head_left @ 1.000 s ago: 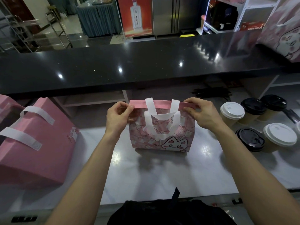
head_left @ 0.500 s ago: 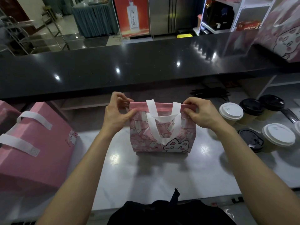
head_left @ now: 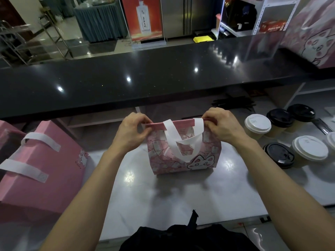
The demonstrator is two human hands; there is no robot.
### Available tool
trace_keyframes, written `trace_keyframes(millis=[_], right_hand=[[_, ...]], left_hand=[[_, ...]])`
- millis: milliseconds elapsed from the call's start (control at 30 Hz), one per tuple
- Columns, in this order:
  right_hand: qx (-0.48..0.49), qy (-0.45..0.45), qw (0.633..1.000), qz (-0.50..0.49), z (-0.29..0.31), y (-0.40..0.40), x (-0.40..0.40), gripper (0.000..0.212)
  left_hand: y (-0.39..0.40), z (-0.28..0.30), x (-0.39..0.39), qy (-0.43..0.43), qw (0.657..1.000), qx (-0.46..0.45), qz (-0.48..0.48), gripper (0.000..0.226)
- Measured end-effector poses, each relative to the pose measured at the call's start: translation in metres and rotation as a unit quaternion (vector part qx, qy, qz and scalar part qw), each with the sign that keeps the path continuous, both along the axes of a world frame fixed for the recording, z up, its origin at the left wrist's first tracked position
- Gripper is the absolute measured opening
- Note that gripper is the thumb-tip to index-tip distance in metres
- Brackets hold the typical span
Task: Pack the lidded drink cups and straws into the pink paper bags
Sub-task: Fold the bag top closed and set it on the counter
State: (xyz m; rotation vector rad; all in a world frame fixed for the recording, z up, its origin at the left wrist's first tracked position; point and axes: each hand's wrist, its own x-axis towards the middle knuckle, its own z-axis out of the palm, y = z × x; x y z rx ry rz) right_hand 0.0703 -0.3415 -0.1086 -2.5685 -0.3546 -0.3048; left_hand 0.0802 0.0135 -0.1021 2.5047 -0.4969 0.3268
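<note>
A small pink bag [head_left: 183, 160] with a cat print and white handles stands upright on the pale worktop [head_left: 163, 200]. My left hand [head_left: 132, 132] pinches the left end of its top rim. My right hand [head_left: 222, 127] pinches the right end. Its mouth looks nearly closed and the inside is hidden. To the right stand several lidded paper cups: a white-lidded cup [head_left: 257, 124], a black-lidded cup [head_left: 280, 116], a black lid lower down [head_left: 278, 154], another white-lidded cup [head_left: 310, 147]. Black straws [head_left: 233, 103] lie behind the bag under the counter.
Larger pink bags [head_left: 41, 165] with white handles lie on the left of the worktop. A raised black counter [head_left: 145, 78] runs across behind. Another cat-print bag [head_left: 311, 33] stands on it at far right. A dark garment [head_left: 188, 236] shows at the near edge.
My left hand shifted its grip at the bag's left top corner. The bag's top edge has drawn together and the bag sits a little to the right.
</note>
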Motion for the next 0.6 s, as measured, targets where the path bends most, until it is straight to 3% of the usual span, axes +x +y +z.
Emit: trace_keyframes(millis=[233,367,433,500,600], right_hand=[[0.06,0.115,0.992,-0.006,0.031,-0.016,-0.007,0.01],[0.118,0.08,0.99,-0.025,0.061,-0.005,-0.003,0.036],[0.073,0.104,0.992,0.018,0.068,0.013,0.002,0.049],[-0.021,0.15,0.987,0.053,0.069,0.032,0.006,0.057],[-0.15,0.129,0.977,0.077,0.061,0.05,0.009,0.03]], left_hand=[[-0.001,0.023,0.007,0.058,0.996,0.051,-0.036,0.013],[-0.016,0.048,0.014,0.073,0.996,-0.038,-0.031,0.022],[-0.04,0.057,0.018,0.073,0.996,-0.053,-0.022,0.033],[-0.063,0.063,0.02,0.125,0.99,0.013,-0.062,0.046],[-0.081,0.058,0.02,0.114,0.972,0.184,-0.092,0.04]])
